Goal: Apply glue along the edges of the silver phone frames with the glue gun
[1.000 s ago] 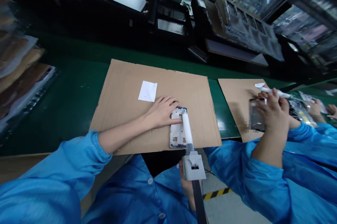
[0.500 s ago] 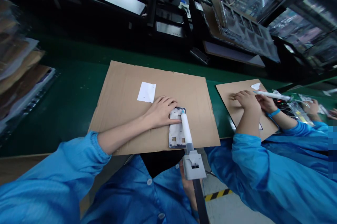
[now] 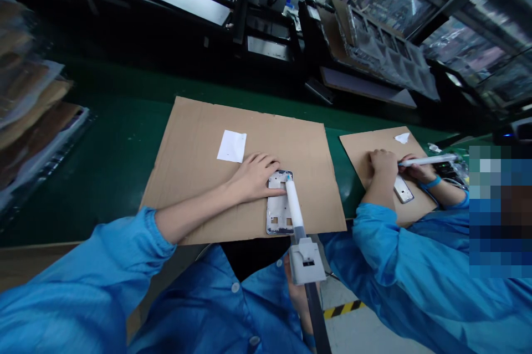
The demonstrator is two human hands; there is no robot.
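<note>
My left hand [image 3: 255, 179] rests on the cardboard, its thumb across a grey metal phone frame [image 3: 279, 213] and its fingers by the frame's upper left edge, holding it steady. A white dispensing syringe [image 3: 295, 204] with a bluish tip leans over the frame, the tip at its upper right part. The syringe's lower end runs into a pale grey housing [image 3: 307, 261] with a dark strip below it. My right hand [image 3: 294, 293] is closed around the syringe's lower end behind this housing; most of its fingers are hidden.
Under the frame lies a cardboard sheet [image 3: 199, 121] with a white paper square [image 3: 231, 146]. To the right, a co-worker's hands [image 3: 384, 165] work with another white syringe [image 3: 428, 160] over a phone frame [image 3: 403, 189]. Stacked sheets [image 3: 33, 121] stand left; dark trays [image 3: 270, 32] line the back.
My hands, the phone frame and the syringe look unmoved. On the right, the co-worker's arms have shifted, the other syringe sits lower, and more of that phone frame shows.
</note>
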